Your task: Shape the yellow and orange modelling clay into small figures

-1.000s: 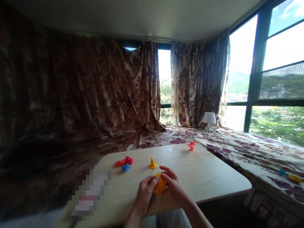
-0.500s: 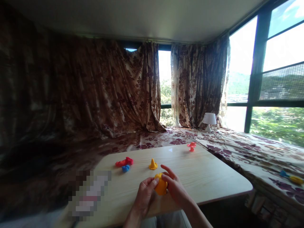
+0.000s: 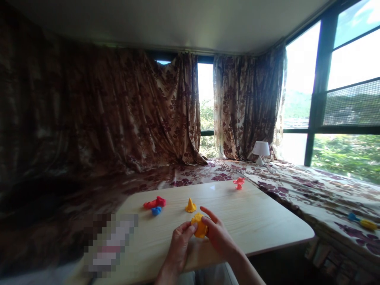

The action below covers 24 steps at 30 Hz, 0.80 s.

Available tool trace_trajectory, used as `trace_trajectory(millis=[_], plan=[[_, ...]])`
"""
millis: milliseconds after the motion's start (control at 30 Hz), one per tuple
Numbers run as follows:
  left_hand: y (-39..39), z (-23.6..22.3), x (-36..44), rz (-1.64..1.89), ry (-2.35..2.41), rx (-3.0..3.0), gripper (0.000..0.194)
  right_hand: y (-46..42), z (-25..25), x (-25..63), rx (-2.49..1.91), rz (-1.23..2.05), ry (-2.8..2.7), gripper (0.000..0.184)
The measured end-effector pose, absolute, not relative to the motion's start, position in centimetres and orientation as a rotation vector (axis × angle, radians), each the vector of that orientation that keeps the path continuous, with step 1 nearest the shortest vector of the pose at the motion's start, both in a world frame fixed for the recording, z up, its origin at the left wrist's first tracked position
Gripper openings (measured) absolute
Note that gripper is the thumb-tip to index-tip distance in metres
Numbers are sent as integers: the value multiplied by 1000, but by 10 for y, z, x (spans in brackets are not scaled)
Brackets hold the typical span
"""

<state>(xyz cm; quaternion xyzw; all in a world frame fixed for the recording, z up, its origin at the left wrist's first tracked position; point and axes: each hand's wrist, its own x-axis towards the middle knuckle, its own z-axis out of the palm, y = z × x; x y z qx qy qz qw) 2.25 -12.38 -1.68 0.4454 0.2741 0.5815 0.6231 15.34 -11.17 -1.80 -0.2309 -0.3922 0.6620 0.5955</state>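
Between my two hands, just above the near part of the table [image 3: 252, 229], is a flattened yellow piece of modelling clay [image 3: 199, 226] with an uneven edge. My left hand [image 3: 181, 237] pinches its left side between thumb and fingers. On the right side my right hand [image 3: 218, 232] grips it, with the index finger raised off it. Just beyond the hands stands a yellow clay cone [image 3: 190, 206] with a wide brim. Farther left lie a red clay lump [image 3: 154, 202] and a smaller blue clay lump [image 3: 156, 211], close together.
A pinkish-red clay shape [image 3: 238, 183] stands near the table's far right corner. A blurred-out flat item [image 3: 111, 245] lies at the left. Beyond the table are flowered cloth, a white lamp [image 3: 261, 150] and, at the far right, a blue-and-yellow object [image 3: 368, 224].
The yellow clay piece has turned and tilted in my fingers, so more of its rough edge shows. Both hands keep their hold with slight finger shifts. The other clay pieces stay in place.
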Motion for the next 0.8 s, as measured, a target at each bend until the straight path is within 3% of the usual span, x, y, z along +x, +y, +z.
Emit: trace_trajectory(millis=[467,800], plan=[[-126,-15,25,1359,612,907,20,-111,-17,152,-547,1536,-855,60],[-126,-11,25,1371,574,849,23,-116,-13,154,-453,1567,-888,50]])
